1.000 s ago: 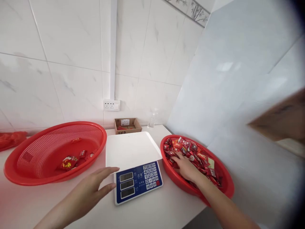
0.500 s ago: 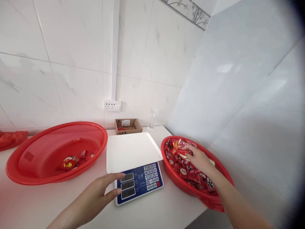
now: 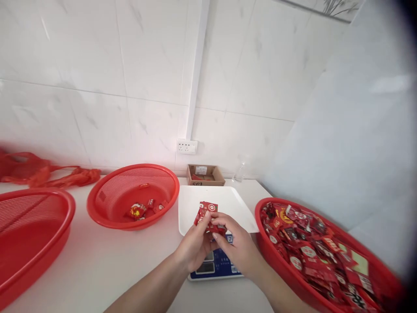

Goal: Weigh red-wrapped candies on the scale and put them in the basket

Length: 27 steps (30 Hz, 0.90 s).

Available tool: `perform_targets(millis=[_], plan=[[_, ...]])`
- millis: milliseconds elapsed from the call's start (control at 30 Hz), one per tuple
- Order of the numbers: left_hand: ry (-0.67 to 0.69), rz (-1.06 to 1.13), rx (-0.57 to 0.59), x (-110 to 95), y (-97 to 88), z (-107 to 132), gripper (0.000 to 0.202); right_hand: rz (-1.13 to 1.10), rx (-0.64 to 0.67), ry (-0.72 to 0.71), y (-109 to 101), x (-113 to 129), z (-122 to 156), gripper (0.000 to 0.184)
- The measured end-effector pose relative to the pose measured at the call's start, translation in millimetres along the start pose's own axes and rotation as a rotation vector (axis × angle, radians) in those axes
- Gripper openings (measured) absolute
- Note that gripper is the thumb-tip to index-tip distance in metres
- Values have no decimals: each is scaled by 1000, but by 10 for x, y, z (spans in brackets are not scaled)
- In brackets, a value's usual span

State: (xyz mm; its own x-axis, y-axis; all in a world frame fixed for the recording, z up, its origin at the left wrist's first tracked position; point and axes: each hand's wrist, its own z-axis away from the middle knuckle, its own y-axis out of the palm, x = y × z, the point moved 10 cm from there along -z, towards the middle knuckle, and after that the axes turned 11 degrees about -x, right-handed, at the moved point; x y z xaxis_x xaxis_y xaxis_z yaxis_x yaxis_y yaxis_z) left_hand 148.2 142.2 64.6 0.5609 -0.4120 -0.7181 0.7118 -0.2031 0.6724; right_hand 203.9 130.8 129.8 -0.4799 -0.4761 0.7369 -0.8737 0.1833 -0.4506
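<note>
Over the front of a white-trayed digital scale, my left hand and my right hand meet and together hold a few small red snack packets. The packets stick up from my fingers above the scale's tray. To my right stands a red basin heaped with several red packets. A red mesh basket on the left of the scale holds a few packets.
Another red basket fills the near left. Red plastic bags lie by the wall at far left. A small cardboard box, a clear bottle and a wall socket are behind the scale. White tiled walls close the back and right.
My right hand left the basin with packets and came over the scale. My left hand rose from beside the scale to join it. The view swung left, showing a second basket.
</note>
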Motion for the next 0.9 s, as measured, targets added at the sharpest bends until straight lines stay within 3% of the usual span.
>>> perform_targets(millis=[100, 300, 433, 533, 600, 767, 833, 900], plan=[[24, 62, -52, -64, -128, -43, 39, -26, -21, 49, 155, -72, -24, 16], [9, 153, -73, -165, -250, -65, 45, -99, -167, 124, 125, -200, -95, 17], [-37, 200, -123, -219, -271, -129, 35, -259, -355, 149, -15, -258, -166, 18], [-16, 214, -251, -333, -373, -186, 14, -365, -572, 174, -234, -419, -223, 20], [42, 240, -327, -455, -446, -208, 12, -330, -629, 182, -315, -553, -258, 21], [139, 263, -373, -662, -535, -202, 16, 101, -301, 124, -228, -777, -367, 24], [117, 250, -394, -654, -575, -187, 16, 397, -216, 106, -390, -871, -392, 31], [85, 242, -416, -629, -610, -170, 17, 715, -176, 147, -725, -1030, -427, 37]])
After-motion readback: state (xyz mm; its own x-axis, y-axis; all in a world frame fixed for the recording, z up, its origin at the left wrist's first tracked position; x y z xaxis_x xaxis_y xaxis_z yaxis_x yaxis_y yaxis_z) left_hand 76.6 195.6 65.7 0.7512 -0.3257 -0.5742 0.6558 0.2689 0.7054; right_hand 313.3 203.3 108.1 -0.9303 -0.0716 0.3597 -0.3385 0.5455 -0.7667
